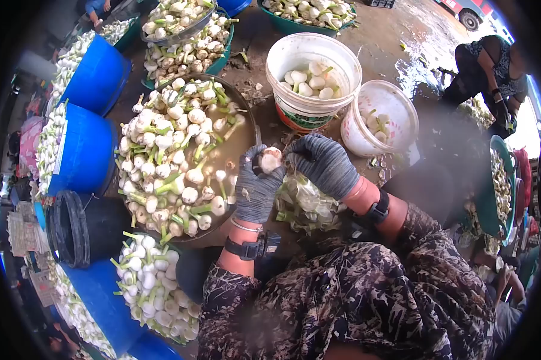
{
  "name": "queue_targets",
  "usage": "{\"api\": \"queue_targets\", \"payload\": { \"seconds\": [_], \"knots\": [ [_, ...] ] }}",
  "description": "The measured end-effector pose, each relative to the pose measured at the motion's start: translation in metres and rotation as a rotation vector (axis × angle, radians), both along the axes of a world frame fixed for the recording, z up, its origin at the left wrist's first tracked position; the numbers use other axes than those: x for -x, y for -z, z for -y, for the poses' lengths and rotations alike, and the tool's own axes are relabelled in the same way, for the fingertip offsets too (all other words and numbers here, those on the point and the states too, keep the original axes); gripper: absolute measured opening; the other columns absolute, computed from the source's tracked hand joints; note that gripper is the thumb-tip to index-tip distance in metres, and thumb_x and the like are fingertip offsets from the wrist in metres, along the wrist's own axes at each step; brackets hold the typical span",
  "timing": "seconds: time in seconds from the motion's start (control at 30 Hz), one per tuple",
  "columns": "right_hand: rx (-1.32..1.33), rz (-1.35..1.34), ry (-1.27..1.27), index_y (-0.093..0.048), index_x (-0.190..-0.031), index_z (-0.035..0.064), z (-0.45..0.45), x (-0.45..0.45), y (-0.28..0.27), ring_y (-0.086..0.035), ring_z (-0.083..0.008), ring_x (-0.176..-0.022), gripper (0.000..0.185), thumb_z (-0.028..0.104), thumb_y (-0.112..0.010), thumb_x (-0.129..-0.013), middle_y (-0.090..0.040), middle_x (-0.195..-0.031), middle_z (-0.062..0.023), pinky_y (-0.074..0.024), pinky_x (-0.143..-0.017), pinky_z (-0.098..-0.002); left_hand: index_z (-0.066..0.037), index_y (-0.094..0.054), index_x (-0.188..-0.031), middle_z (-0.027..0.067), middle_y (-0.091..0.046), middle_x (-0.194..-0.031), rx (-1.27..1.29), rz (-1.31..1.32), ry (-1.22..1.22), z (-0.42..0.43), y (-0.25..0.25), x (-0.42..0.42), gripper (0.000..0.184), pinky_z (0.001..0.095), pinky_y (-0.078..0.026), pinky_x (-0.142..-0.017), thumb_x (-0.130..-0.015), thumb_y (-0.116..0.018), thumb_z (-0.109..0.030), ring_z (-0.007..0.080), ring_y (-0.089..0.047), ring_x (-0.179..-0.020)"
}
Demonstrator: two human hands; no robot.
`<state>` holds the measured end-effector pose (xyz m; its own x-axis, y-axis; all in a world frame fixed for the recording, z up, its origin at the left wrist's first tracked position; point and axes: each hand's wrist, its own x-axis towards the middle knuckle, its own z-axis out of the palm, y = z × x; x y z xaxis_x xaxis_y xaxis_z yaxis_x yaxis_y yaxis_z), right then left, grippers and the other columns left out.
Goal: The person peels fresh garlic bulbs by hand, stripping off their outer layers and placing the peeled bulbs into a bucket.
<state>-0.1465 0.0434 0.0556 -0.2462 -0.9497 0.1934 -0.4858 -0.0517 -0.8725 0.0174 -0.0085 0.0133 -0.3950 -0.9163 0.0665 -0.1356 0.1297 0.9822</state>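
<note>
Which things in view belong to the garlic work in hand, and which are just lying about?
In the work, it seems:
- garlic bulb in the left hand, right hand close by
- round pan of bulbs
- large white bucket, smaller white bucket
- leafy scraps

Probably just about:
- black bucket
- vehicle

We are in what looks like an open-air work yard for handling garlic in bulk: heaped bulbs (pixel 162 144) fill a wide pan, blue tubs (pixel 93 81) and green basins (pixel 309 23) all around us. We see wet, littered ground (pixel 390 54), white buckets (pixel 379 120), other people (pixel 492 78) among the heaps, and a parked vehicle (pixel 471 15) beyond.
</note>
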Motion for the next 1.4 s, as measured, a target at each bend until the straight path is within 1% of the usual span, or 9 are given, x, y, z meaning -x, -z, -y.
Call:
{"api": "queue_targets", "payload": {
  "seconds": [0.23, 0.43, 0.5, 0.63, 0.7, 0.77, 0.93, 1.07, 1.4],
  "knots": [
    [0.01, -0.305, 0.054, -0.063, -0.084, 0.0055, 0.001, -0.007, 0.017, -0.062, -0.0368, -0.075, 0.011, 0.014, -0.067, -0.079, -0.063, -0.079, -0.0167, -0.0509, -0.067, -0.0435, -0.004, -0.055, -0.115, 0.0117, -0.055, -0.105, 0.414, 0.265, -0.168, -0.007, 0.007, 0.01, 0.046, 0.0362, -0.047, -0.089, -0.074, -0.076, -0.003, 0.0248, -0.058, -0.096],
    [-0.074, -0.06, 0.031, -0.06, -0.085, 0.0025, -0.001, -0.003, 0.017, -0.062, -0.0399, -0.076, 0.013, 0.014, -0.064, -0.08, -0.063, -0.078, -0.0205, -0.0504, -0.069, -0.0439, -0.004, -0.052, -0.119, 0.0137, -0.056, -0.106, 0.555, 0.319, -0.142, -0.009, -0.001, 0.011, 0.051, 0.0375, -0.049, -0.088, -0.074, -0.077, -0.006, 0.0273, -0.059, -0.099],
    [-0.115, -0.02, 0.086, -0.06, -0.085, 0.0022, 0.004, 0.005, 0.028, -0.061, -0.0406, -0.076, 0.013, 0.015, -0.062, -0.081, -0.063, -0.077, -0.021, -0.0501, -0.069, -0.0442, -0.005, -0.05, -0.121, 0.0088, -0.058, -0.11, 0.092, 0.053, -0.067, -0.011, 0.0, 0.011, 0.053, 0.0295, -0.052, -0.085, -0.075, -0.077, -0.005, 0.0184, -0.061, -0.098],
    [-0.218, -0.358, 0.267, -0.061, -0.083, 0.0031, 0.017, 0.048, 0.062, -0.062, -0.0408, -0.074, 0.017, 0.02, -0.063, -0.084, -0.063, -0.072, -0.0209, -0.0515, -0.069, -0.0449, -0.005, -0.047, -0.124, 0.009, -0.059, -0.112, 0.076, -0.065, 0.1, -0.008, 0.001, -0.001, 0.049, 0.0296, -0.054, -0.085, -0.086, -0.073, -0.021, 0.0165, -0.063, -0.095],
    [-0.309, -0.465, 0.268, -0.062, -0.085, 0.0046, 0.019, 0.056, 0.061, -0.064, -0.0389, -0.079, 0.016, 0.02, -0.066, -0.084, -0.065, -0.08, -0.0195, -0.0521, -0.073, -0.0444, -0.005, -0.045, -0.128, 0.0091, -0.057, -0.115, -0.258, -0.365, 0.248, -0.009, -0.004, -0.002, 0.051, 0.0312, -0.054, -0.086, -0.089, -0.07, -0.025, 0.0172, -0.063, -0.095],
    [0.051, -0.353, 0.249, -0.064, -0.092, 0.0059, 0.012, 0.049, 0.048, -0.064, -0.0367, -0.086, 0.015, 0.018, -0.067, -0.083, -0.066, -0.089, -0.0177, -0.0515, -0.076, -0.0437, -0.006, -0.044, -0.134, 0.0094, -0.056, -0.117, -0.392, -0.49, 0.291, -0.009, -0.004, -0.002, 0.055, 0.0325, -0.054, -0.087, -0.089, -0.069, -0.024, 0.018, -0.062, -0.096],
    [0.255, -0.399, -0.117, -0.067, -0.099, 0.0133, -0.003, 0.03, -0.004, -0.061, -0.0315, -0.085, 0.023, 0.014, -0.067, -0.076, -0.065, -0.088, -0.0096, -0.0474, -0.079, -0.0432, -0.004, -0.047, -0.133, 0.0075, -0.057, -0.12, -0.029, -0.013, 0.217, -0.003, -0.013, -0.002, 0.049, 0.0301, -0.051, -0.089, -0.092, -0.062, -0.024, 0.0158, -0.058, -0.102],
    [0.262, -0.537, -0.171, -0.068, -0.096, 0.0157, -0.006, 0.023, -0.02, -0.06, -0.0279, -0.083, 0.021, 0.02, -0.068, -0.076, -0.062, -0.082, -0.0068, -0.0447, -0.081, -0.0409, -0.004, -0.051, -0.129, 0.0059, -0.058, -0.118, -0.308, -0.379, 0.29, -0.001, 0.01, 0.006, 0.042, 0.0299, -0.05, -0.089, -0.089, -0.062, -0.013, 0.0156, -0.057, -0.103],
    [0.086, -0.581, -0.247, -0.065, -0.094, 0.0115, -0.013, 0.027, 0.004, -0.061, -0.0291, -0.082, 0.021, 0.024, -0.066, -0.077, -0.062, -0.083, -0.0081, -0.048, -0.074, -0.0417, -0.005, -0.045, -0.136, 0.0087, -0.056, -0.124, -0.455, -0.259, 0.394, -0.007, 0.006, 0.002, 0.052, 0.0332, -0.049, -0.097, -0.088, -0.066, -0.007, 0.0189, -0.057, -0.109]
  ]
}}
